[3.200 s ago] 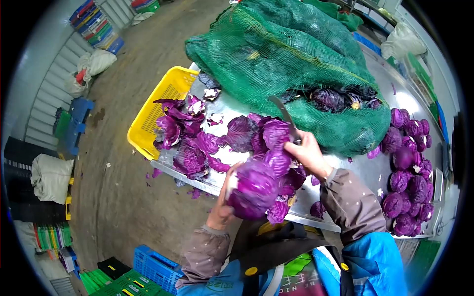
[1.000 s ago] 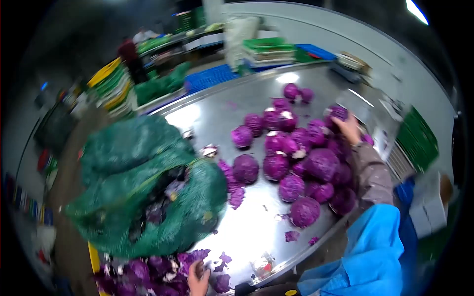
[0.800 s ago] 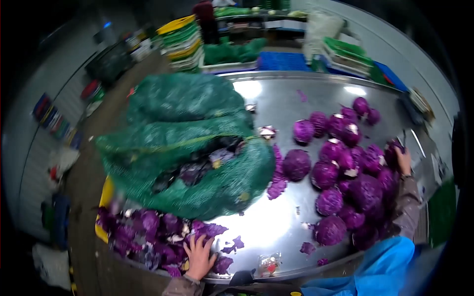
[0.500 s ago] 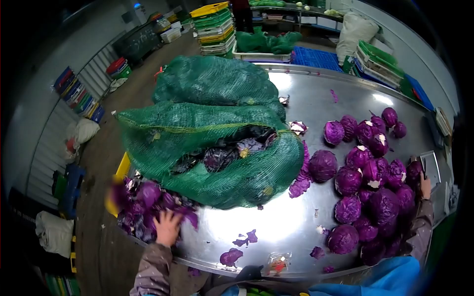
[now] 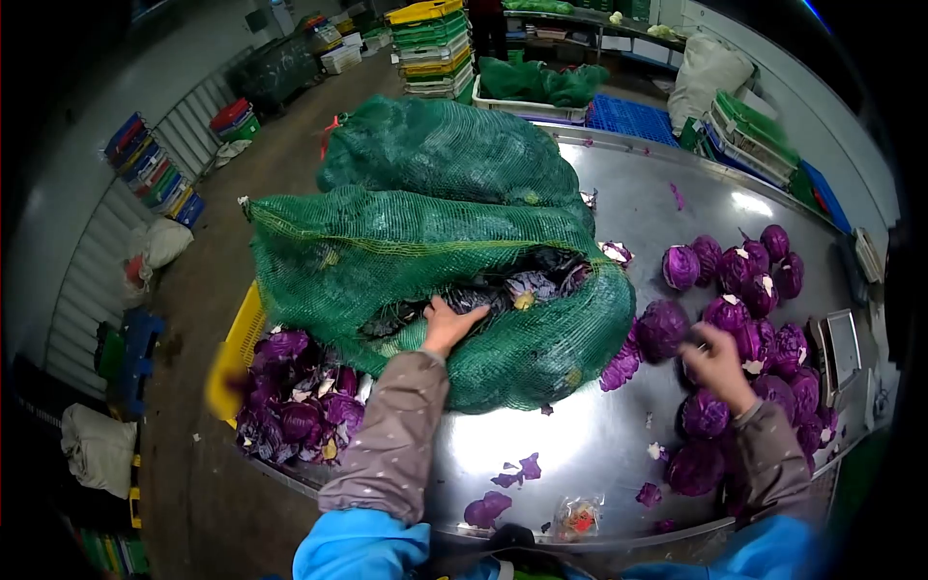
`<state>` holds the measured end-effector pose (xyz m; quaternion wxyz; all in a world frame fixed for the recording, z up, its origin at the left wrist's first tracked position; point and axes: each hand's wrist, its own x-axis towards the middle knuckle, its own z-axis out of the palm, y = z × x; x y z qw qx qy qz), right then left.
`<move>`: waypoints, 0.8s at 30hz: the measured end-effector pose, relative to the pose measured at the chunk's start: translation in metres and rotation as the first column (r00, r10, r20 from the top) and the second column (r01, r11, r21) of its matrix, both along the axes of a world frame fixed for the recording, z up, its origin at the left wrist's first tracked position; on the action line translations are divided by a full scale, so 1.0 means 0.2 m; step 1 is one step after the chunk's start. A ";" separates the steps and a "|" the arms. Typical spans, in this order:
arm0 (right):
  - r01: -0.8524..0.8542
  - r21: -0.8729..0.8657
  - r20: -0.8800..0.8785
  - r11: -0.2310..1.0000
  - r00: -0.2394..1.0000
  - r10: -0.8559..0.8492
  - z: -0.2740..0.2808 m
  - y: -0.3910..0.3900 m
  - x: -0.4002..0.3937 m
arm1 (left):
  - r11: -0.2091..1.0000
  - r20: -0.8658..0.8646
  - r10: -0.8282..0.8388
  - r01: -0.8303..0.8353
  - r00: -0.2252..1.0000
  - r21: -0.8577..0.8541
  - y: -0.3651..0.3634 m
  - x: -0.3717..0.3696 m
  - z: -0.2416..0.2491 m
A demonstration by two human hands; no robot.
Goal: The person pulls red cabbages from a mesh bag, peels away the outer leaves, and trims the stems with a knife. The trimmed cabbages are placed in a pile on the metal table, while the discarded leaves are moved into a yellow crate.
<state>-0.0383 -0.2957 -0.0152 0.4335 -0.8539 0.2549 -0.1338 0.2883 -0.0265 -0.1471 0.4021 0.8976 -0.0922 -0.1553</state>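
Note:
My left hand (image 5: pixel 450 326) reaches into the slit of a green mesh sack (image 5: pixel 522 372), its thumb stretched out and its fingers against the dark outer leaves of a red cabbage (image 5: pixel 474 298). Several unpeeled cabbages show in that opening. Over the peeled red cabbages on the right, my right hand (image 5: pixel 720 369) is raised with its fingers curled. Something small and dark shows at its fingertips, too blurred to name. Close by are a single peeled cabbage (image 5: pixel 663 330) and another below the hand (image 5: pixel 704 414).
Behind lies a second full mesh sack (image 5: pixel 454 150). Purple leaf trimmings (image 5: pixel 300 420) fill a yellow crate (image 5: pixel 247 333) at the left edge of the metal table (image 5: pixel 580 459). A metal-framed device (image 5: pixel 841 346) stands at right. Stacked crates (image 5: pixel 432 48) rise behind the table.
My left hand has moved from the leaf trimmings up into the sack's opening. My right hand has come left from the table's far right side to above the peeled cabbages.

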 end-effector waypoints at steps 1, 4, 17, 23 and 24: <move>-0.012 0.126 -0.081 0.992 0.996 0.022 0.07 0.16 0.06 | 0.996 -0.082 0.081 -0.085 0.993 -0.037 -0.05 0.00 -0.02; -0.198 0.140 -0.071 0.970 0.975 0.210 0.01 0.37 0.19 | 0.980 -0.087 0.102 -0.115 0.991 -0.160 -0.02 -0.03 0.02; -0.450 -0.518 -0.231 0.727 0.893 0.387 -0.43 0.68 1.19 | 0.754 -0.653 -0.291 -0.253 0.699 -0.606 0.29 -0.01 -0.09; -0.424 -0.228 -0.349 0.876 0.876 0.333 -0.45 0.73 1.29 | 0.647 -0.662 -0.292 -0.367 0.690 -0.668 0.26 -0.06 -0.09; -0.406 -0.210 -0.300 0.889 0.892 0.337 -0.43 0.73 1.27 | 0.632 -0.630 -0.254 -0.367 0.734 -0.683 0.27 -0.08 -0.05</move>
